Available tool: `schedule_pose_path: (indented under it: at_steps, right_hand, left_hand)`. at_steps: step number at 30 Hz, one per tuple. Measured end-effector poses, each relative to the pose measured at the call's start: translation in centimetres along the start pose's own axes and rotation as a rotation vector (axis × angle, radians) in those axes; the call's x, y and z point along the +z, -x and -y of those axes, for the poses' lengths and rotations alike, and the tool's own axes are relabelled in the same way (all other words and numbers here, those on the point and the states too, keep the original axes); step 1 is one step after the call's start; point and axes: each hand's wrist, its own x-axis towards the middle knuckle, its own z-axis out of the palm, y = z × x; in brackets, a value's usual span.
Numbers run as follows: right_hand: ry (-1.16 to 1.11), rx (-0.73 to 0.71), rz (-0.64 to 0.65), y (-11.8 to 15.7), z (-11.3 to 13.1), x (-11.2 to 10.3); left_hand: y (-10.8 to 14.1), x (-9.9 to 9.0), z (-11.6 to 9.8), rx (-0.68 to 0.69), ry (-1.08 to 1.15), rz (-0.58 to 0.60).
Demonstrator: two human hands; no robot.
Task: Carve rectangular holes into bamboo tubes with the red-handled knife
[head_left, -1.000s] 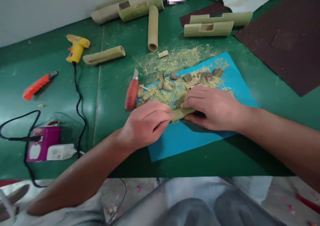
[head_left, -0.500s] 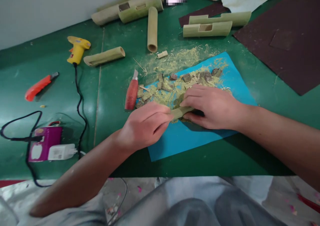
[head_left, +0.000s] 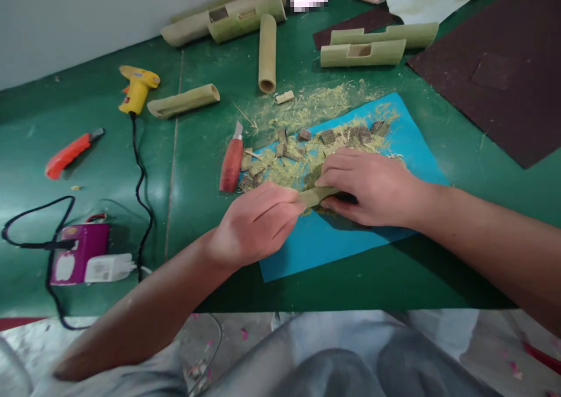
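Two hands are engaged on one workpiece: a pale green bamboo strip (head_left: 316,197), positioned above the near part of the blue sheet (head_left: 302,254), just in front of the sawdust (head_left: 300,172). My left hand (head_left: 260,221) is closed on the left end, thumb and fingers pinching it. My right hand (head_left: 370,189) is closed over the right end, fingers beyond and thumb on the near side; the span between remains exposed. I cannot tell whether another item sits beneath my right palm, as shadow and fingers hide it.

Handling characteristics (judged): low weight, stiff along the grain, little flex over so short a span. Fine dust may make the surface slippery. Long edges may splinter; avoid sliding bare skin along them. Recommended hold: pinch each end across the broad faces, with light, even pressure. The red-handled knife (head_left: 231,166) lies just beyond my left hand, blade pointing away from me.
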Motion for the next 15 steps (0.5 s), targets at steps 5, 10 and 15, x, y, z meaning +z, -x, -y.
schedule_pose_path:
  at_steps: [5, 10, 15]
  right_hand:
    - [-0.002, 0.027, -0.005, 0.0, -0.1, 0.2]
    - [0.011, 0.037, -0.001, 0.1, -0.1, 0.2]
    - [0.025, 0.082, 0.032, -0.3, 0.2, -0.2]
  left_hand:
    - [-0.2, 0.3, 0.8, -0.046, -0.011, -0.058]
    - [-1.0, -0.3, 0.8, -0.131, 0.063, -0.049]
    - [-1.2, -0.3, 0.5, -0.213, 0.123, -0.066]
